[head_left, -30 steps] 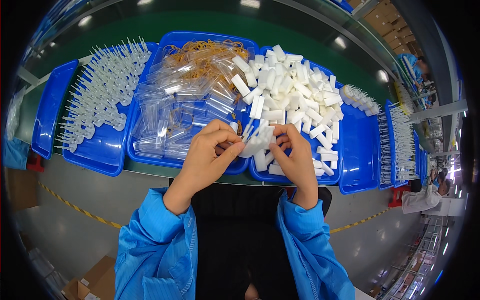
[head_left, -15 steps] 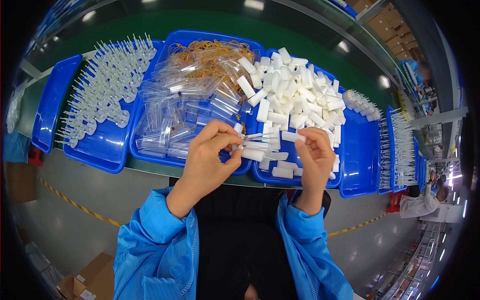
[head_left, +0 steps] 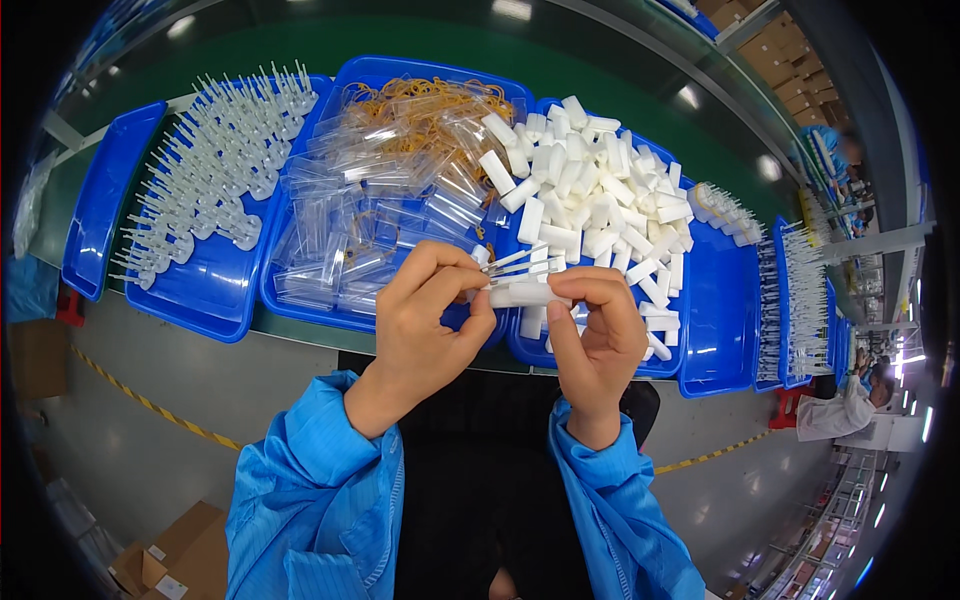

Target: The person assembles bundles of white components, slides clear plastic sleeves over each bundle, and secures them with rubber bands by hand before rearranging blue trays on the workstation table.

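My left hand (head_left: pixel 420 315) is closed, pinching several thin white stems (head_left: pixel 512 264) that point to the right from between its fingertips. White cap-like ends show beside the fingers. Between thumb and fingers, my right hand (head_left: pixel 605 345) grips the right end of a white sleeve-like block (head_left: pixel 522 295). The block lies level, its left end meeting the left fingertips; whether a stem is inside it is hidden. Both hands are over the near edge of a blue tray heaped with similar white blocks (head_left: pixel 575 180).
A blue tray (head_left: pixel 350 66) holds clear plastic sleeves (head_left: pixel 350 230) and orange bands (head_left: pixel 440 100). Farther left, white-based stems (head_left: pixel 215 150) stand in another tray (head_left: pixel 215 312). More trays (head_left: pixel 722 340) line the right. Co-workers (head_left: pixel 850 400) sit beyond. Cardboard boxes (head_left: pixel 180 550) are on the floor.
My right hand has moved left, bringing its white block against the left hand's fingertips among the stems. The left hand has stayed nearly in place.
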A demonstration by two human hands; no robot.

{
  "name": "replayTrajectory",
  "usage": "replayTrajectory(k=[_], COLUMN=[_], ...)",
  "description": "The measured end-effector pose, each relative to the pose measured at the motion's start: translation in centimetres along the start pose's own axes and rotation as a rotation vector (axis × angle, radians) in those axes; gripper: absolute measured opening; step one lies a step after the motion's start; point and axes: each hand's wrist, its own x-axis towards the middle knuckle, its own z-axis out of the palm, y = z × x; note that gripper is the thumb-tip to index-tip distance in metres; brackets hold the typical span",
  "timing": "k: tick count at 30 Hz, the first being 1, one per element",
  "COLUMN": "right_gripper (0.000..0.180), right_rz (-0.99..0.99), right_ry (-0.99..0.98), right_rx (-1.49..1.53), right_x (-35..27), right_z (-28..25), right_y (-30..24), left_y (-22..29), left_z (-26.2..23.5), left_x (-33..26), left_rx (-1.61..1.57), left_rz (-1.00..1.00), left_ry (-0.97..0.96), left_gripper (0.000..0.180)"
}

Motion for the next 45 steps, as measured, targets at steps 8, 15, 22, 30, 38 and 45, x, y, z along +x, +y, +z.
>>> replayTrajectory(k=[8, 15, 22, 30, 38, 45], right_gripper=[0.015, 0.024, 0.021, 0.02, 0.018, 0.02], right_rz=[0.102, 0.299, 0.355, 0.432, 0.308, 0.135], right_ry=[0.071, 0.104, 0.016, 0.081, 0.011, -0.06], right_rx=[0.074, 0.381, 0.328, 0.589, 0.355, 0.178], right_x=[0.1, -0.2, -0.1, 0.0, -0.2, 0.2], right_z=[0.8, 0.3, 0.4, -0.4, -0.7, -1.1], right_y=[0.3, 1.0, 0.7, 1.1, 0.9, -0.3], left_y=[0.4, 0.0, 0.0, 0.7, 0.5, 1.1], left_z=[-0.1, -0.1, -0.4, -0.7, -1.1, -1.1], left_x=[-0.3, -0.5, -0.4, -0.1, -0.2, -0.5], left_rx=[0.031, -0.016, -0.011, -0.063, -0.063, -0.179], left_rz=[0.154, 0.103, 0.077, 0.048, 0.06, -0.031], left_ry=[0.037, -0.001, -0.028, -0.058, -0.077, -0.119], left_gripper=[0.018, 0.017, 0.014, 0.013, 0.015, 0.035])
